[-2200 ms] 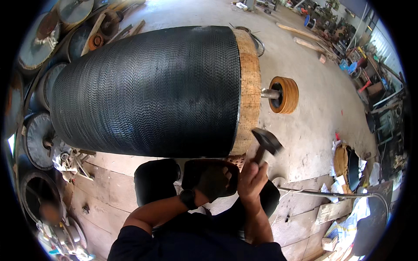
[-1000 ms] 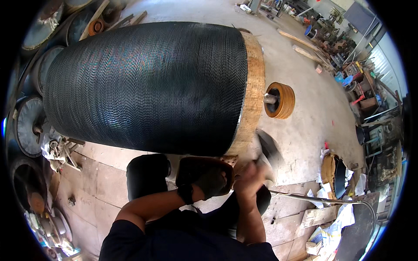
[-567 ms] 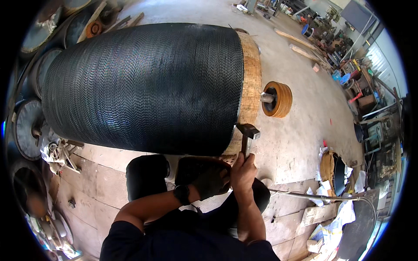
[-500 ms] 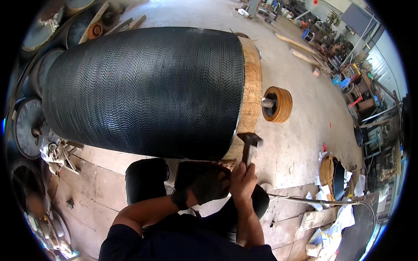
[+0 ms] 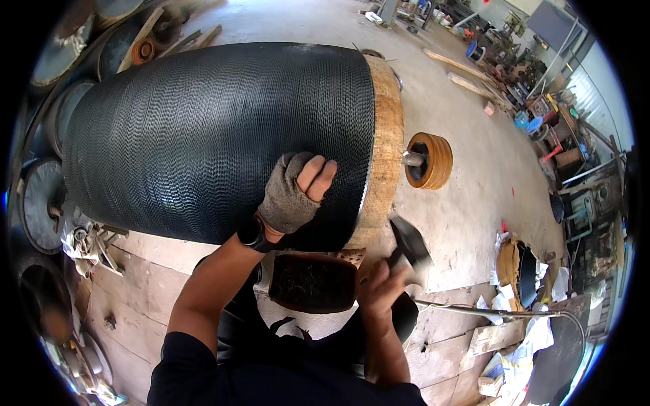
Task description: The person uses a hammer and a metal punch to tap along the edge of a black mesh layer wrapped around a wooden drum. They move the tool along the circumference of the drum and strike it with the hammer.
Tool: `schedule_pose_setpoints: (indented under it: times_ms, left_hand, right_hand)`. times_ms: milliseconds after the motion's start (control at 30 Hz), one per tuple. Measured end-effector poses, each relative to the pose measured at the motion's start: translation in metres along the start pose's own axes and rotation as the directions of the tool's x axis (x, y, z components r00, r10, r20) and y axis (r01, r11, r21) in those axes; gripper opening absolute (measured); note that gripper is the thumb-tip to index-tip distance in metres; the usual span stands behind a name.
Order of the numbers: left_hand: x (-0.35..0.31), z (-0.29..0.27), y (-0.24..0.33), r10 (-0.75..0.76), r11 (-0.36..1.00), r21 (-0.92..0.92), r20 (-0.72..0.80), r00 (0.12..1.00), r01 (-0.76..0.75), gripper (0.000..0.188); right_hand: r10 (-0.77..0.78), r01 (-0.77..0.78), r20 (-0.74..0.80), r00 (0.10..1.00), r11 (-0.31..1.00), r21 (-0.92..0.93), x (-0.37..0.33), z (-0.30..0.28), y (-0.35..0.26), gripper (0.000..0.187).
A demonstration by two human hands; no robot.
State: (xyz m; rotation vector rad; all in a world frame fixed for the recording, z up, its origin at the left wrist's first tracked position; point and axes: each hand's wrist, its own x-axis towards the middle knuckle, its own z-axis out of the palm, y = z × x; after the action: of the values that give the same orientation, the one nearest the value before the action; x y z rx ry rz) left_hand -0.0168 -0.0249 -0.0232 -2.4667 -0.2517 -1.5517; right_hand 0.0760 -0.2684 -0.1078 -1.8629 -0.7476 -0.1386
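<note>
A large black roller (image 5: 203, 135) with a finely ridged, toothed surface lies across the view in front of me. A light wooden-looking band (image 5: 387, 142) rings its right end. My left hand (image 5: 294, 193), in a grey glove with bare fingertips, is on the near right of the roller's surface. Its fingers are curled together, and whatever they hold is hidden. My right hand (image 5: 381, 287) grips a hammer (image 5: 409, 247), whose dark head is blurred, below the wooden band. A brown open box (image 5: 313, 283) sits between my knees, with small dark bits inside that I cannot make out.
An orange-brown grooved pulley (image 5: 430, 161) sticks out on a shaft from the roller's right end. Several metal drums line the left side. A bent pipe (image 5: 487, 312), papers and a cardboard roll (image 5: 512, 271) lie at the right. Tools and machine parts crowd the far right wall.
My left hand has risen from over the box to the roller's surface, uncovering the box. The hammer has swung down and right, away from the roller's edge.
</note>
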Motion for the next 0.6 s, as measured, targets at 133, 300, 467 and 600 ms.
schedule_pose_setpoints:
  times_ms: [133,300,467,600]
  left_hand:
    - [0.004,0.004,-0.007,0.006,0.999,-0.036,0.012,1.0,-0.005,0.043]
    - [0.022,-0.004,-0.007,0.022,0.999,-0.024,0.04,0.999,-0.021,0.036]
    - [0.025,0.003,-0.016,0.029,0.996,0.086,0.019,0.999,-0.03,0.033]
    - [0.034,0.014,-0.02,0.029,0.992,0.119,-0.016,0.999,-0.027,0.025]
  right_hand:
    - [0.096,-0.052,0.219,0.971,0.979,-0.199,0.028,0.003,-0.025,0.026]
    - [-0.225,0.223,0.066,0.972,0.974,0.033,0.012,-0.017,-0.028,0.017]
    - [0.069,-0.045,0.122,0.99,0.98,-0.194,0.014,0.004,-0.011,0.021]
    - [0.061,-0.05,0.119,0.991,0.994,-0.092,0.008,-0.011,-0.009,0.018]
